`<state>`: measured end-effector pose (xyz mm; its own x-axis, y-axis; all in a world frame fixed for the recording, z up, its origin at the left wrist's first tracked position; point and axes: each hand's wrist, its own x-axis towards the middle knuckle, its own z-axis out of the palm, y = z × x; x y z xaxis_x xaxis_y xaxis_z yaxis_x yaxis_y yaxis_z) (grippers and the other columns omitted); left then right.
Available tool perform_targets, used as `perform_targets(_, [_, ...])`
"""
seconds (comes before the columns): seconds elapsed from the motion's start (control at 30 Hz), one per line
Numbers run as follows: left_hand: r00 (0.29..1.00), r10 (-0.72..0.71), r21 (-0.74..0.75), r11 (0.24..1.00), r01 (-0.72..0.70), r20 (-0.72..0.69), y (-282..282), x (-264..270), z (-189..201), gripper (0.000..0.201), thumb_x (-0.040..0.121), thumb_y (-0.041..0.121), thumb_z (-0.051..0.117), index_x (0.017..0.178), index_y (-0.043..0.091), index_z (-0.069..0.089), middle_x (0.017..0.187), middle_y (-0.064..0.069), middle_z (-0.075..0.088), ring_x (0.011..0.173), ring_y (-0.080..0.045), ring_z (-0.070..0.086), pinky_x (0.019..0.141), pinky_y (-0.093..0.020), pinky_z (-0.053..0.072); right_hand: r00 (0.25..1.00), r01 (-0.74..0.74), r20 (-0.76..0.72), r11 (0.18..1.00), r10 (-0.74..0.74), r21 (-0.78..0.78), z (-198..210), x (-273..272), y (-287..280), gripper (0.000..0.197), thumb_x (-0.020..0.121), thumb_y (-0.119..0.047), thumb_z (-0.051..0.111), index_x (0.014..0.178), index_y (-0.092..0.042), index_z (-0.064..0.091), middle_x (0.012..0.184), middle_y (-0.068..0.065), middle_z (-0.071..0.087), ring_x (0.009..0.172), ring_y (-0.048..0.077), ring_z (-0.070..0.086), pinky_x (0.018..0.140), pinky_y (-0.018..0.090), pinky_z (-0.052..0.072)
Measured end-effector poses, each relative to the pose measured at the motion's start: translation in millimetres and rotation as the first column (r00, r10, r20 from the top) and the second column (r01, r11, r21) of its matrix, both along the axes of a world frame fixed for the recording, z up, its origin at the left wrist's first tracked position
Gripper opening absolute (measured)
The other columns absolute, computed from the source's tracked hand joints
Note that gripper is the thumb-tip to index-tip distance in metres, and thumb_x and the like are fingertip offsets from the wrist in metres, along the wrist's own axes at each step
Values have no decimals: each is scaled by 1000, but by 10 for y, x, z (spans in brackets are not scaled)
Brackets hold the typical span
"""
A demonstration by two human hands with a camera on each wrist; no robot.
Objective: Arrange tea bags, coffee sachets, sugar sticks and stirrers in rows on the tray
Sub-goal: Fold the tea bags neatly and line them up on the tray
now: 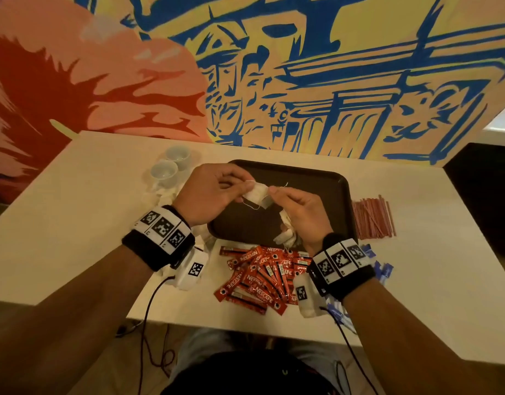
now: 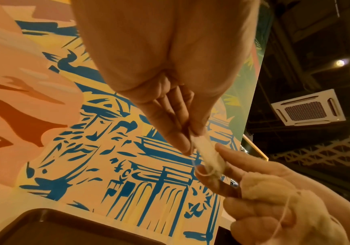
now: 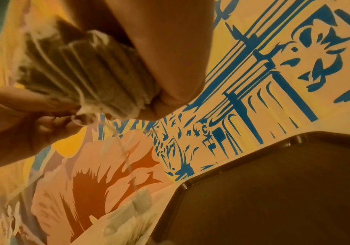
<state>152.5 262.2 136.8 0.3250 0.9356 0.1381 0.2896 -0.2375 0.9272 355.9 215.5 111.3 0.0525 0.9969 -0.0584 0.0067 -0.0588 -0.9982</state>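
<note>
**Both hands pinching one tea bag over the tray**

Head view: left hand (image 1: 208,192) and right hand (image 1: 298,212) are meeting above the dark tray (image 1: 335,183), both pinching a tea bag (image 1: 255,195), its string dangling. Right hand is also clutching a bundle of tea bags (image 1: 285,235). Coffee sachets (image 1: 259,276) are piled at the tray's near edge; stirrers (image 1: 372,218) just off its right edge; cups (image 1: 170,165) far-left.

Left wrist: fingertips (image 2: 180,140) are nipping the bag's corner.

Right wrist: tray floor (image 3: 274,190) is lying bare below.
</note>
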Motion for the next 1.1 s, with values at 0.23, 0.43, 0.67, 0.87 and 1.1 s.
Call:
perform_targets(0.23, [974, 156, -77, 986, -145, 165, 255, -190, -3, 3, 99, 14, 62, 100, 12, 62, 76, -6, 72, 72, -28, 75, 71, -40, 62, 988, 0, 150, 982, 29, -189, -42, -42, 2, 17, 94, -27, 67, 96, -16, 81, 98, -6, 78, 105, 0, 64, 91, 23, 39])
perform_targets(0.43, [964, 202, -84, 978, -190, 173, 838, -377, 74, 12, 99, 9, 61, 109, 3, 59, 87, -16, 70, 69, -24, 74, 68, -31, 61, 936, -50, 289, 885, 203, -463, -93, 46, 204, 38, 99, -51, 55, 107, -20, 76, 94, 3, 74, 97, 17, 65, 81, 28, 47])
perform_targets(0.67, [936, 90, -33, 994, -108, -341, 1679, -313, -79, 23, 87, 9, 70, 109, 9, 68, 94, -7, 72, 85, -27, 72, 80, -41, 62, 873, -184, -456, 751, -171, -634, -74, 176, 634, 61, 88, -52, 68, 131, -11, 57, 111, 12, 60, 98, 25, 63, 92, 53, 57])
perform_targets(0.87, [802, -39, -72, 997, -5, -595, 2300, -72, -602, 9, 90, 14, 67, 92, 18, 75, 105, -7, 72, 89, -24, 66, 77, -36, 56, 832, -240, -528, 749, -169, -618, -170, 261, 945, 31, 83, -15, 76, 112, -7, 66, 98, 10, 59, 89, 21, 61, 90, 46, 59])
perform_targets(1.1, [657, -105, -161, 987, -26, -747, 2833, 224, -1170, 16, 89, 16, 67, 100, 19, 78, 110, -4, 72, 108, -22, 62, 80, -25, 42, 901, -209, -420, 741, -107, -638, -573, 352, 1339, 31, 83, 5, 70, 113, -1, 70, 99, 15, 68, 82, 22, 69, 66, 33, 58])
